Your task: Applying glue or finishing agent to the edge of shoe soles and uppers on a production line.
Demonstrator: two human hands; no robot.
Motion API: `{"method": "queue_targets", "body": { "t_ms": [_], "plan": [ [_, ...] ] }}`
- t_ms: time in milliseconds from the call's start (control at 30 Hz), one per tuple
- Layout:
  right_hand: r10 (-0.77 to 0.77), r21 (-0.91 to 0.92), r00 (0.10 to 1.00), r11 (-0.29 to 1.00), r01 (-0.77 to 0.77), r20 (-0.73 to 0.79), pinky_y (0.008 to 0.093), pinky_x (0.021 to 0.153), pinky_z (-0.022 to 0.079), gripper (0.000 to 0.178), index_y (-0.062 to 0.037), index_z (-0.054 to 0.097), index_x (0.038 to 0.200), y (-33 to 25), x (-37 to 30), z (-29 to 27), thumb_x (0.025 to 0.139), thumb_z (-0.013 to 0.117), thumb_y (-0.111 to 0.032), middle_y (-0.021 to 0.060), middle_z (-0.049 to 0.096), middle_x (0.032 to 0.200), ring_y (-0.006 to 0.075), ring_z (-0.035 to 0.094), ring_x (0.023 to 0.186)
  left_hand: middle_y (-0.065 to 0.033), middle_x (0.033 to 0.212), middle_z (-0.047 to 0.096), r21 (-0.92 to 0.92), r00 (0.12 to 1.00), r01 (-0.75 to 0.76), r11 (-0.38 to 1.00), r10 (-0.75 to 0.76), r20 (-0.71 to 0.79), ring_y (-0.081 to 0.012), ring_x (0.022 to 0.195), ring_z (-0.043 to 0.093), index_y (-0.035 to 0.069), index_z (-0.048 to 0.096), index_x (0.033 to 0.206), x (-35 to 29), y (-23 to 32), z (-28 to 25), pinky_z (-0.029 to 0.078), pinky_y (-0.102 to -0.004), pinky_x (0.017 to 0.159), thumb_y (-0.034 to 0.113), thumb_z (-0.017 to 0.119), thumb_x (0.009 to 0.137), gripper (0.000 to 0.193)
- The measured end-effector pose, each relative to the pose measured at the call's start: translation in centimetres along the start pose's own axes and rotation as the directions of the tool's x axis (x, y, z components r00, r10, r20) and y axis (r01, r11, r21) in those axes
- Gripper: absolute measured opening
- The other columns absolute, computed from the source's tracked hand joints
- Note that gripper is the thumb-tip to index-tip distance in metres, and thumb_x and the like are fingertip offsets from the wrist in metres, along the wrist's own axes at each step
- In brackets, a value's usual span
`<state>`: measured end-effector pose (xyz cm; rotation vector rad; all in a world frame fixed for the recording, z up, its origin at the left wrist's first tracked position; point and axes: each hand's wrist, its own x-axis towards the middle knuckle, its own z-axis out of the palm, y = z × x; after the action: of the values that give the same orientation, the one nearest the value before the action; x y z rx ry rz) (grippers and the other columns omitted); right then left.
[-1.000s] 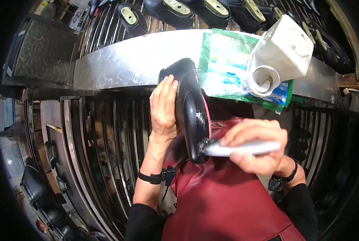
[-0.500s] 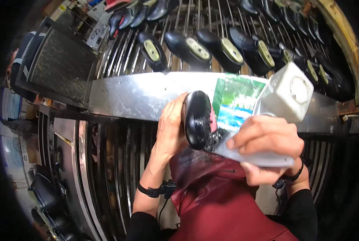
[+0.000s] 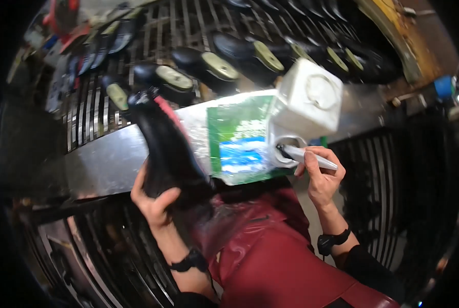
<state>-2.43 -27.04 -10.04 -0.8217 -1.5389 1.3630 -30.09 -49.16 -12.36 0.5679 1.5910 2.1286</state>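
Note:
My left hand grips a glossy black shoe near its lower end, thumb on the near side. The shoe stands tilted left of the middle, slightly blurred, with a strip of pink along its right edge. A pale-handled brush is pinched in my right hand. The brush's dark tip reaches the round opening of a white plastic container with a boxy body. Whether the tip touches anything inside cannot be made out. Under the container lies a green, white and blue plastic sheet.
A metal ledge runs across in front of me. Beyond it, several black shoes on pale green lasts lie on a rack of metal bars. A dark red apron covers my lap. A wooden beam stands at far right.
The brush has left the shoe and moved to the container's round opening. My left hand has shifted left and swung the shoe to a different angle. The whole view has turned.

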Motion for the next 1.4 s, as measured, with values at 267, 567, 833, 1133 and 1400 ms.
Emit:
{"method": "queue_targets", "body": {
  "t_ms": [267,567,833,1133,1400],
  "plan": [
    [0.049,-0.128,0.988,0.989,-0.068,-0.149,0.0282,0.051,0.056,0.02,0.0065,0.071,0.109,4.1,-1.8,0.5,0.104,0.073,-0.012,0.0113,0.072,0.079,0.0156,0.069,0.059,-0.0248,0.129,0.072,-0.098,0.947,0.32,0.942,-0.322,0.001,-0.0307,0.115,0.073,-0.016,0.057,0.143,-8.7,-3.4,0.5,0.054,-0.0403,0.109,0.007,0.09,0.066,0.087],
    [0.481,0.604,0.872,0.67,-0.431,0.088,0.0344,0.044,0.053,0.023,0.0026,0.069,0.103,0.4,1.4,-0.1,0.106,0.066,-0.02,0.0188,0.075,0.084,0.0252,0.068,0.053,-0.024,0.122,0.076,0.137,0.924,0.315,0.939,-0.336,0.184,-0.0265,0.113,0.074,-0.014,0.067,0.133,-9.4,-1.1,1.7,0.055,-0.0359,0.104,0.014,0.1,0.06,0.084],
    [0.31,0.46,0.871,0.754,-0.47,0.381,0.0289,0.049,0.048,0.011,0.0046,0.072,0.09,-2.8,1.4,1.5,0.095,0.072,-0.006,0.0144,0.074,0.083,0.0139,0.062,0.054,-0.0284,0.126,0.073,-0.069,0.893,0.404,0.912,-0.376,0.248,-0.0318,0.114,0.075,-0.019,0.062,0.135,-9.1,-0.2,2.2,0.055,-0.0406,0.108,0.017,0.091,0.066,0.082],
    [-0.113,0.245,0.832,0.969,-0.028,0.544,0.0318,0.064,0.062,0.012,0.0082,0.072,0.085,-4.6,-6.9,1.5,0.084,0.078,-0.002,0.0233,0.077,0.085,0.0241,0.077,0.071,-0.0252,0.121,0.074,-0.272,0.888,0.44,0.856,-0.371,0.27,-0.0293,0.103,0.077,-0.021,0.057,0.139,-8.7,-1.0,1.8,0.061,-0.0394,0.098,0.024,0.084,0.083,0.076],
    [-0.195,0.203,0.782,0.975,0.09,0.592,0.0329,0.066,0.062,0.014,0.0084,0.071,0.09,-6.4,-4.6,1.8,0.082,0.078,0.0,0.0234,0.077,0.09,0.0255,0.078,0.077,-0.0207,0.114,0.076,-0.261,0.923,0.362,0.895,-0.305,0.235,-0.0234,0.094,0.077,-0.017,0.063,0.13,-7.6,-1.0,1.5,0.063,-0.0332,0.088,0.02,0.074,0.096,0.052]
  ]
}}
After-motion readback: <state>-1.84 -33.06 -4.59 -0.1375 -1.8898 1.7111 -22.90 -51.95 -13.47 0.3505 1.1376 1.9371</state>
